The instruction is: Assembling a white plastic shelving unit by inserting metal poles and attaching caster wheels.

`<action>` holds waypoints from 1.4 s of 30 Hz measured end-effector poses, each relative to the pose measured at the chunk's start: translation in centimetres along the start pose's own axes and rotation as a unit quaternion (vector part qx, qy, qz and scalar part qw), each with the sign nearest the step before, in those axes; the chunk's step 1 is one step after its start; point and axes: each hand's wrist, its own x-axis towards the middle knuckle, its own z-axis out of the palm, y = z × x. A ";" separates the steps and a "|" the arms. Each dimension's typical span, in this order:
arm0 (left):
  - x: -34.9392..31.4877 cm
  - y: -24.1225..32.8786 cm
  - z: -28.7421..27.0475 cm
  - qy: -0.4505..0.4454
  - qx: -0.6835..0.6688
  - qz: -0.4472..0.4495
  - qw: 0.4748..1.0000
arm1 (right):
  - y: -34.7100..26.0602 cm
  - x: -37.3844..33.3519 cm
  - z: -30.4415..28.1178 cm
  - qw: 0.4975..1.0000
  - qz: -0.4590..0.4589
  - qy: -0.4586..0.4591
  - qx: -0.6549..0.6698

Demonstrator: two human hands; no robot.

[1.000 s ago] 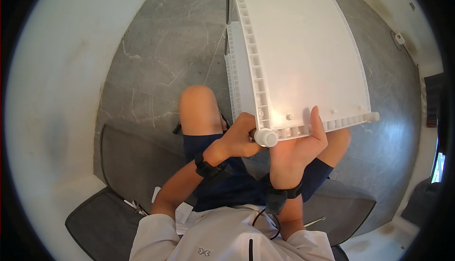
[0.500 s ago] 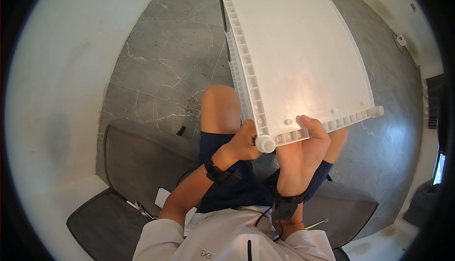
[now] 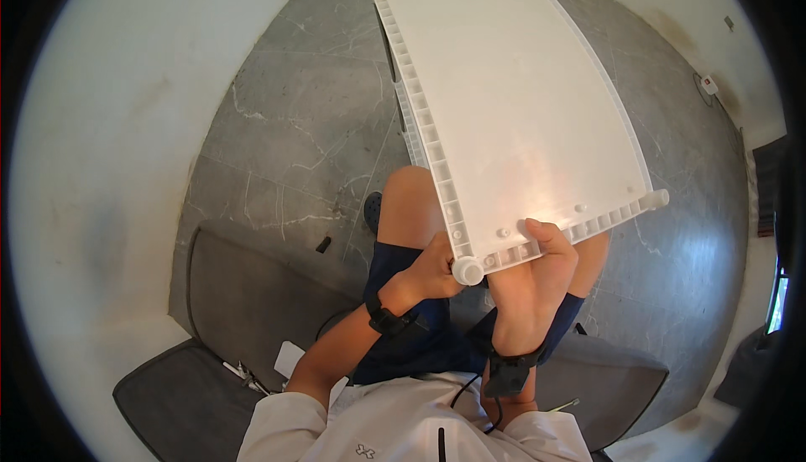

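A large white plastic panel [image 3: 512, 101] with ribbed edges and round posts at its corners is held tilted in front of me, its far end raised. A narrow side with dark strips shows below its left edge, so it looks like part of a shelf or cabinet unit. My right hand [image 3: 537, 281] grips the near edge, thumb on top and fingers hidden underneath. At the near left corner, just beside the round post [image 3: 468, 271], my left hand [image 3: 432, 269] is closed round the side; its fingertips are hidden.
I sit on a dark grey cushioned seat [image 3: 252, 294]. A small black object [image 3: 323, 245] lies by its front edge. Pens or tools [image 3: 245, 375] and a white flat item [image 3: 290, 358] rest at my left. A white wall [image 3: 101, 168] rises at left; a white plug [image 3: 709, 84] is at far right.
The panel's far end has come down into view, showing both far corner posts. Its near edge has shifted slightly left and down. Both hands keep their places on it.
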 end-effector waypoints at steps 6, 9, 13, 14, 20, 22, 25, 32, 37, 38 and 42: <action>0.0 -0.6 0.1 -0.024 0.000 0.001 1.000 | -0.4 0.0 -0.1 1.000 0.006 -0.012 0.009; -0.5 -0.9 0.3 -0.025 -0.015 -0.007 1.000 | -0.4 0.1 -0.3 1.000 0.001 -0.014 0.011; -0.9 -1.8 0.9 -0.038 -0.005 -0.041 0.998 | -0.8 0.0 -0.3 0.999 0.016 -0.012 0.034; -1.3 -1.9 1.2 -0.025 -0.022 -0.054 0.998 | -0.8 0.1 -0.7 0.999 0.027 -0.019 0.031; -1.0 -1.6 0.7 -0.040 0.035 -0.027 0.998 | -0.6 0.2 -0.7 0.999 0.030 -0.037 0.022; -0.8 -1.4 0.8 -0.038 0.008 -0.059 0.997 | -0.6 0.4 -1.2 0.999 0.018 -0.048 0.009; -0.4 -0.7 0.8 -0.027 0.000 -0.087 0.996 | -0.9 0.6 -3.0 0.995 -0.038 -0.083 -0.043; 0.9 0.9 0.2 -0.028 0.076 -0.023 0.996 | -2.1 6.4 -13.1 0.991 -0.035 -0.068 0.108; 0.1 0.0 0.5 -0.048 0.119 -0.031 0.991 | -2.3 12.8 -17.9 0.986 -0.140 -0.085 -0.025; 0.1 -0.2 0.6 -0.049 0.118 -0.028 0.991 | -2.4 13.8 -18.4 0.986 -0.143 -0.087 -0.025; -0.8 -1.7 -0.6 -0.070 0.184 -0.047 0.979 | -2.4 13.7 -19.3 0.968 -0.171 -0.107 -0.151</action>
